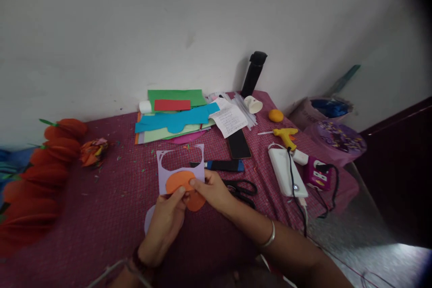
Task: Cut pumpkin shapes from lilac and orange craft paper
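Note:
Orange paper [181, 181], rounded in outline, is pinched between both hands, with a second orange part showing below the thumbs. My left hand [168, 216] grips its lower left edge, thumb on top. From the right side my right hand [213, 190] pinches the same paper, fingers partly hidden behind it. Behind the paper lies a lilac sheet [163, 175] with round pieces cut from its upper part. Beside my left wrist a lilac rounded piece [149, 219] shows in part. Black-handled scissors [241, 187] lie next to my right hand.
Coloured paper sheets [168, 121], a written note [230, 118], a phone [239, 144] and a black bottle [254, 74] are at the back. Rightward lie a yellow glue gun [286, 136], a white power bank [286, 172] and a purple extension box [317, 174]. Red-orange paper pumpkins [50, 166] line the left.

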Demonstrator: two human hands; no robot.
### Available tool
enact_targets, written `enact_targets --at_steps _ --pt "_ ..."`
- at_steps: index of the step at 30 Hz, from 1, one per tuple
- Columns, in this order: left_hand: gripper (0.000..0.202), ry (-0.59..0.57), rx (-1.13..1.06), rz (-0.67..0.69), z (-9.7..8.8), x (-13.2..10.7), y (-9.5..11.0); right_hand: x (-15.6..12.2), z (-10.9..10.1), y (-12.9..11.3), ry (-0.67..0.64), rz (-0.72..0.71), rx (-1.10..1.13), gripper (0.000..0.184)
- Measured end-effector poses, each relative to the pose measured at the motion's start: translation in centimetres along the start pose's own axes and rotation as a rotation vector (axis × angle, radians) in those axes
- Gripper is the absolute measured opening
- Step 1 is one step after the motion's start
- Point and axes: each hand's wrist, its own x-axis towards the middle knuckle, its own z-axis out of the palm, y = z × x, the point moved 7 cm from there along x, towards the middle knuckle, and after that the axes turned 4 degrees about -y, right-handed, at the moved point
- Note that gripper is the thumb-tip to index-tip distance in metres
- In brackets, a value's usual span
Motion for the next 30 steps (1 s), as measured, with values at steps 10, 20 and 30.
enact_targets --at_steps 10,20,30 --pt "0.025 0.132 0.101 0.025 -1.4 -0.1 1.2 -0.3 -1.1 -3.2 -0.094 -0.149 -0.436 0.021" --pt "0.028 0.09 -0.02 0.195 -0.2 1.8 8.8 -8.1 -8.8 -3.8 -0.018 0.005 -1.261 0.034" --pt "0.03 -0.014 -0.217 0.318 4.8 2.0 11.8 -8.5 -7.9 -3.5 -0.099 0.052 -1.296 0.054"
